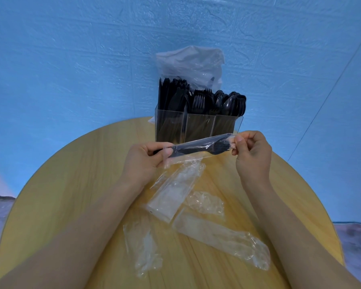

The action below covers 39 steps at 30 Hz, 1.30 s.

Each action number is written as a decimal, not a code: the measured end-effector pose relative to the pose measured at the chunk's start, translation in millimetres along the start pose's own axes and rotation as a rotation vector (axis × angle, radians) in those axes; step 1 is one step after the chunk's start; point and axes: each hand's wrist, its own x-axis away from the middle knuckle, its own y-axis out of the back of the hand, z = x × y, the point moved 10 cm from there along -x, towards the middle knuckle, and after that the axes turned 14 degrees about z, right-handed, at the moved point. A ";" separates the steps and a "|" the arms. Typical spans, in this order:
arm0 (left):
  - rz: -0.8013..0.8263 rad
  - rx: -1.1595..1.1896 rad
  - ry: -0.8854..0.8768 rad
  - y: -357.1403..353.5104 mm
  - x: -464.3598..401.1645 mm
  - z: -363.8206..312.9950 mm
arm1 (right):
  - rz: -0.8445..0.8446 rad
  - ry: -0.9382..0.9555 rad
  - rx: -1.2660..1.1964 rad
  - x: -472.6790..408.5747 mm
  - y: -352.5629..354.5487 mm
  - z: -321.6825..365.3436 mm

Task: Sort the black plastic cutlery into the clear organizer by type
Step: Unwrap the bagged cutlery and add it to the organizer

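1. So, in the head view, your left hand (146, 158) grips the handle end of a black fork (200, 147) that is wrapped in a clear wrapper (183, 158); the fingers are curled around the handle and the thumb lies on top.
2. Your right hand (252, 155) pinches the far end of this wrapper, just beside the fork's tines, between thumb and curled fingers.
3. You hold the fork almost level above the round wooden table (61, 184), with the handle to the left and the tines to the right, just in front of the organizer.
4. The clear organizer (198, 127) stands at the far edge of the table and has three compartments side by side.
5. Its left compartment holds black knives (173, 94), the middle one black forks (202, 99), and the right one black spoons (231, 101); all stand upright with the handles down.
6. Behind the organizer, a crumpled plastic bag (190, 63) leans against the blue wall (71, 59). Something dark shows through it, but you cannot tell what it is.
7. Nearer to you, between your forearms, several empty clear wrappers (173, 195) lie flat on the table: one under the fork, one beside it to the right, a long one on the near right, and one on the near left.
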 end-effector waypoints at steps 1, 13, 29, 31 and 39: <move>0.003 -0.005 -0.006 -0.5 -0.1 -0.6 | -0.011 -0.001 0.011 0.4 0.9 -0.9; -0.160 0.211 -0.130 31.9 -1.6 -10.3 | -0.347 -0.094 0.140 -2.0 60.5 -22.4; -0.213 0.347 -0.231 26.4 7.4 -26.1 | 0.055 -0.231 0.540 -5.2 12.9 -24.3; -0.200 0.352 -0.231 22.5 8.5 -27.5 | -0.013 -0.128 0.514 -2.7 13.0 -3.7; -0.135 0.368 -0.208 5.5 11.5 -31.2 | 0.184 -0.167 -0.315 -6.9 -49.0 24.4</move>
